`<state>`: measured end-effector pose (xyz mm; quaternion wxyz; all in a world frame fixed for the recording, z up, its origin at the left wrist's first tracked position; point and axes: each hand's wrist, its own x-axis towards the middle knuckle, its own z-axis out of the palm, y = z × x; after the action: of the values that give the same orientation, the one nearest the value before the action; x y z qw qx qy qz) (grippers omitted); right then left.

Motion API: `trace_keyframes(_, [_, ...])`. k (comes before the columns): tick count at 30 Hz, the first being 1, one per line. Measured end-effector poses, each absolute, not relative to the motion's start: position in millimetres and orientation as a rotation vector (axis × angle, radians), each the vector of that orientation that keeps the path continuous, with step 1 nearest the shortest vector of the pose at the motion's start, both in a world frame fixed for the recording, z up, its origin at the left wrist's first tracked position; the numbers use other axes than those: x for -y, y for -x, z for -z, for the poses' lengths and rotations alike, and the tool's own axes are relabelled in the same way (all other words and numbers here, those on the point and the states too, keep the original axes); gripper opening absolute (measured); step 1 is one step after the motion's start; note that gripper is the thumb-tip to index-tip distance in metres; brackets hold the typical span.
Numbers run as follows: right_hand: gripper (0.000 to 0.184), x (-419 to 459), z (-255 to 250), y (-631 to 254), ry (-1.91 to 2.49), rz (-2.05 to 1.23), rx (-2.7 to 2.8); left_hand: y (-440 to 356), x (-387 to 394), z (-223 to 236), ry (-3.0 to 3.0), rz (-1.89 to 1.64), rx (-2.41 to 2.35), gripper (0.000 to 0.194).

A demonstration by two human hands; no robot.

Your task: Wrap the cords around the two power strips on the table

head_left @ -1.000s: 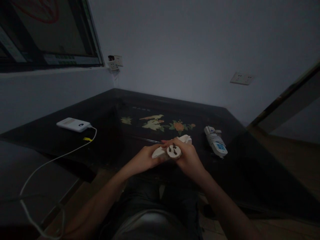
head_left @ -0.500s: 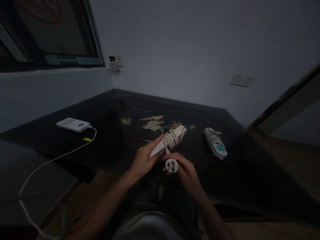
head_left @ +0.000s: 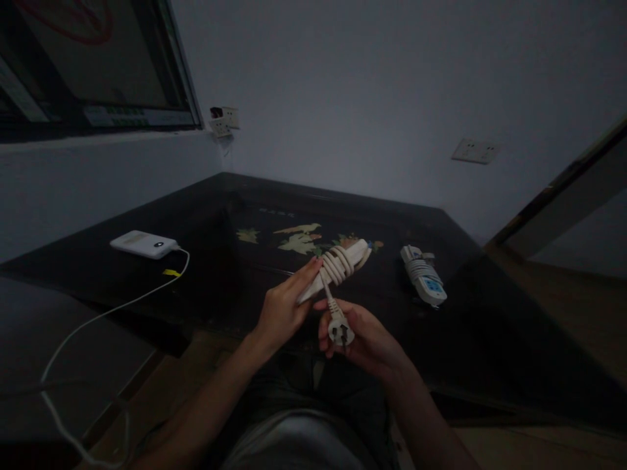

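Observation:
My left hand [head_left: 283, 307] grips the near end of a white power strip [head_left: 309, 287], which it holds tilted above the dark table. The strip's own cord [head_left: 337, 266] is wound around its middle in several turns. A short free length of cord ends in a three-pin plug [head_left: 339, 331], its pins facing me. My right hand [head_left: 369, 336] holds this plug, with the thumb at its right side and the fingers curled behind it. Part of the strip's near end is hidden by my left fingers.
A second power strip [head_left: 425, 277] with blue sockets and a wound cord lies on the table [head_left: 470, 326] at right. On the left sits a white power bank [head_left: 143, 244] with a cable hanging over the edge. Wall sockets [head_left: 475, 151] are behind.
The plug has tipped downward and shifted slightly right and nearer to me, with more cord showing above it. My right hand has turned, palm more upward. The left hand has barely moved.

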<state>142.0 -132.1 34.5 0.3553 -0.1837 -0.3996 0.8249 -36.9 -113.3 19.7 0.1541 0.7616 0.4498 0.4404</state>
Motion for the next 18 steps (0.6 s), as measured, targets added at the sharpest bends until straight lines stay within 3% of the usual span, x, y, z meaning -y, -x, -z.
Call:
trace_keyframes(7, [0.047, 129.7, -38.7, -144.8, 0.551, -2.144, 1.075, 39.5, 113.3, -17.2, -2.159, -1.335, -1.311, 0.057])
trace_keyframes(10, [0.042, 126.0, -45.4, -150.9, 0.641, -1.979, 1.279, 40.6, 112.0, -17.0, -2.146, -1.324, -1.362, 0.063])
trace_keyframes(12, [0.034, 124.0, -53.0, -155.7, 0.793, -1.714, 1.514, 41.8, 110.7, -16.6, -2.134, -1.308, -1.410, 0.068])
trace_keyframes(18, [0.020, 126.3, -58.4, -158.8, 1.210, -0.493, 1.960, 39.5, 107.8, -8.6, -1.973, -1.259, -1.442, 0.065])
